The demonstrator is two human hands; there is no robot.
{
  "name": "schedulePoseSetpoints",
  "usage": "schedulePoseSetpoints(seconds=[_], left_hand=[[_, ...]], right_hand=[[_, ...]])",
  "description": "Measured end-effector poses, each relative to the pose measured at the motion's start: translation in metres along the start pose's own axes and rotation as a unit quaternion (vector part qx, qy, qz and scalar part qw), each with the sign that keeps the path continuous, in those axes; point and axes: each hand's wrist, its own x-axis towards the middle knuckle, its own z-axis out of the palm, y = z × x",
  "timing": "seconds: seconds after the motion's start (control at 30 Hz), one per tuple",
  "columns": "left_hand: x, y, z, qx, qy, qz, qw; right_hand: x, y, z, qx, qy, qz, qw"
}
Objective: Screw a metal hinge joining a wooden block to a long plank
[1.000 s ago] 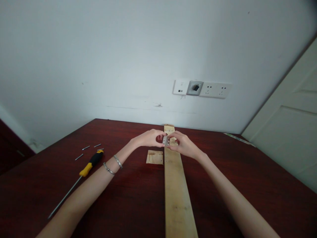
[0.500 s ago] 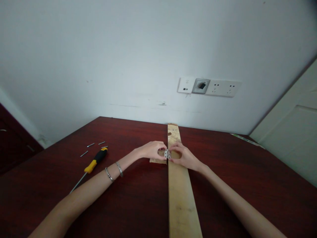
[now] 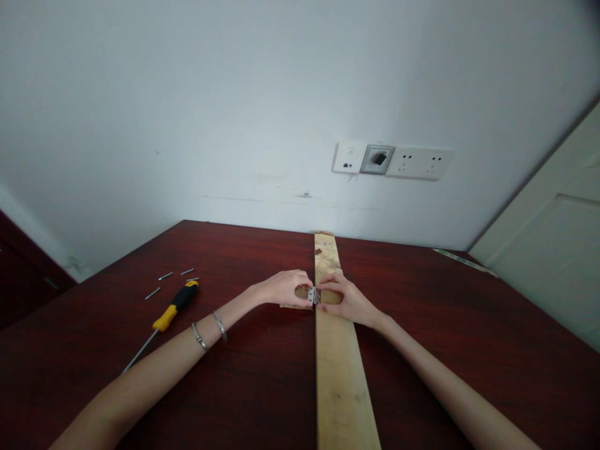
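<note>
Here, the fingers of a left hand (image 3: pixel 284 289) and a right hand (image 3: pixel 347 301) close from both sides on a steel hinge (image 3: pixel 314 296), held against a wooden board (image 3: pixel 338 381) near the far edge of the dark red counter (image 3: pixel 244 256), a yellow-handled screwdriver (image 3: pixel 174 306) lying well left.

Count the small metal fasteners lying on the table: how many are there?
4, all beyond the screwdriver: a fastener at left, a fastener mid, a fastener right, a fastener at its handle. Others could be hidden.
</note>
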Motion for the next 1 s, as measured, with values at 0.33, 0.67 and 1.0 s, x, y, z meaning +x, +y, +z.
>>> schedulePoseSetpoints(seconds=[0.33, 0.67, 1.0], left_hand=[[0.0006, -0.0020, 0.0001, 0.010, -0.011, 0.010, 1.000], [0.0003, -0.0001, -0.0011, 0.022, -0.022, 0.004, 1.000], [-0.0005, -0.0026, 0.0009, 0.019, -0.016, 0.004, 1.000]], right_hand=[[0.0001, -0.0008, -0.0013, 0.014, -0.004, 0.008, 1.000], [0.0004, -0.0006, -0.0040, 0.020, -0.009, 0.000, 1.000], [0.0005, -0.0022, -0.0060, 0.030, -0.009, -0.003, 1.000]])
